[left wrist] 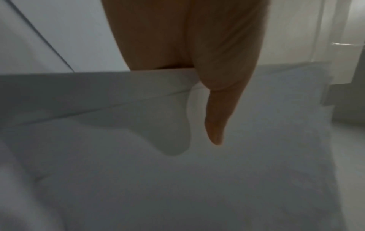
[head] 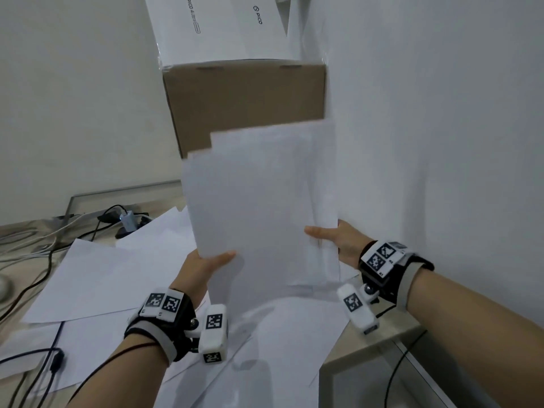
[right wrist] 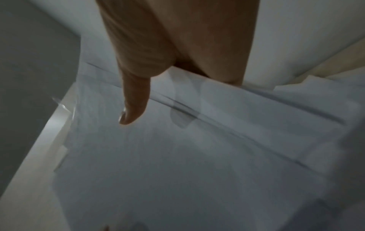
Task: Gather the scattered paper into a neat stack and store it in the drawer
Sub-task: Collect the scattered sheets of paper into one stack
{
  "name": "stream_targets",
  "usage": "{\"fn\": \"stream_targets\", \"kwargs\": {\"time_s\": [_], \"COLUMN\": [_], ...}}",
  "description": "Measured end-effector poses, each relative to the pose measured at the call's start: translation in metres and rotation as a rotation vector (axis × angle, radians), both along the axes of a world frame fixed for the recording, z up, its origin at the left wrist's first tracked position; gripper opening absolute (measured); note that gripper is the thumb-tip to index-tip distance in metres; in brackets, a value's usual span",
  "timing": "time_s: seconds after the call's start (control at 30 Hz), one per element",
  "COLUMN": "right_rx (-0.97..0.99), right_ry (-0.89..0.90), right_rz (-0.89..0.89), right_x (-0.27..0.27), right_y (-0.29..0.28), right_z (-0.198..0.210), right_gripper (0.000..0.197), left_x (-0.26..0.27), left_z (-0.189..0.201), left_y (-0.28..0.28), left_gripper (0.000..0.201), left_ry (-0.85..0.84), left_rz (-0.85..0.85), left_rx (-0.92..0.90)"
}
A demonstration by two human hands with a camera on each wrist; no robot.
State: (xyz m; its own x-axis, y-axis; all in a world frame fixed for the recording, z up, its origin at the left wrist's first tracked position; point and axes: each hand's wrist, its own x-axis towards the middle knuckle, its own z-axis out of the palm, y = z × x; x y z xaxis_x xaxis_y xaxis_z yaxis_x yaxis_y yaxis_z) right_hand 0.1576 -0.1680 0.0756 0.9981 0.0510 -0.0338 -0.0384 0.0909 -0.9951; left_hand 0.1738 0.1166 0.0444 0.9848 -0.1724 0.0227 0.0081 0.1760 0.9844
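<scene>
The sheets of paper (head: 259,201) are plain white, unprinted, and so are the loose sheets (head: 97,278) lying on the pale wood-grain desk (head: 17,231). The cardboard box (head: 244,104) is plain brown; the box on top of it (head: 206,28) is white with small dark grey lettering. Both wrist bands (head: 412,278) are black with grey straps, and the white blocks (head: 213,331) on them carry black-and-white square marker patterns. The cables (head: 44,260) are black and pale grey. The wall (head: 441,113) is white.

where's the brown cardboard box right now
In the head view, the brown cardboard box stands at centre top against the wall, under a white box and behind the held paper stack.
</scene>
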Motion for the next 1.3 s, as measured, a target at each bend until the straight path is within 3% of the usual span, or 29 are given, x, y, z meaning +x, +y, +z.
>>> {"fn": "stream_targets", "kwargs": {"time_s": [0.1,0.23,0.33,0.4,0.47,0.57,0.63,0.73,0.87,0.93,1.1,1.3], "right_rx": [-0.013,0.067,0.112,0.043,-0.003,0.076,0.110,0.081,0.085,0.076,-0.021,0.100], "right_ry": [-0.014,-0.049,-0.093,-0.109,-0.119,-0.134,-0.106,-0.134,-0.186,-0.227,-0.307,-0.327], "right_rz": [0.036,-0.029,-0.070,-0.096,-0.124,-0.156,-0.165,-0.119,-0.211,-0.216,-0.173,-0.372], "right_x": [-0.005,-0.010,-0.013,-0.013,-0.015,-0.022,-0.026,-0.028,-0.017,-0.016,-0.018,-0.011], "right_y": [0.005,0.016,0.028,0.033,0.032,0.028,0.029,0.040,0.035,0.033,0.042,0.044], "right_z": [-0.013,-0.006,0.001,-0.002,-0.001,0.013,0.021,0.022,0.017,0.020,0.020,0.022], "right_gripper": [0.074,0.056,0.045,0.054,0.078,0.107,0.103,0.106,0.111,0.101,0.047,0.041], "left_x": [-0.001,0.002,0.003,0.002,0.001,0.001,0.000,-0.001,-0.001,-0.001,-0.003,-0.005], "left_z": [0.007,0.026,0.043,0.052,0.056,0.058,0.059,0.063,0.068,0.071,0.079,0.096], "left_y": [0.005,0.006,0.002,0.001,0.004,0.011,0.012,0.005,0.005,0.006,0.000,-0.005], "left_gripper": [0.056,0.088,0.090,0.089,0.082,0.051,0.048,0.059,0.060,0.062,0.079,0.048], "left_ry": [-0.048,-0.115,-0.151,-0.172,-0.179,-0.174,-0.170,-0.186,-0.197,-0.214,-0.257,-0.302], "left_rz": [-0.036,-0.062,-0.089,-0.102,-0.091,-0.087,-0.094,-0.096,-0.100,-0.117,-0.114,-0.056], "left_rx": [-0.003,0.005,-0.011,-0.010,-0.006,0.005,0.019,0.042,0.038,0.035,0.025,0.031]}}
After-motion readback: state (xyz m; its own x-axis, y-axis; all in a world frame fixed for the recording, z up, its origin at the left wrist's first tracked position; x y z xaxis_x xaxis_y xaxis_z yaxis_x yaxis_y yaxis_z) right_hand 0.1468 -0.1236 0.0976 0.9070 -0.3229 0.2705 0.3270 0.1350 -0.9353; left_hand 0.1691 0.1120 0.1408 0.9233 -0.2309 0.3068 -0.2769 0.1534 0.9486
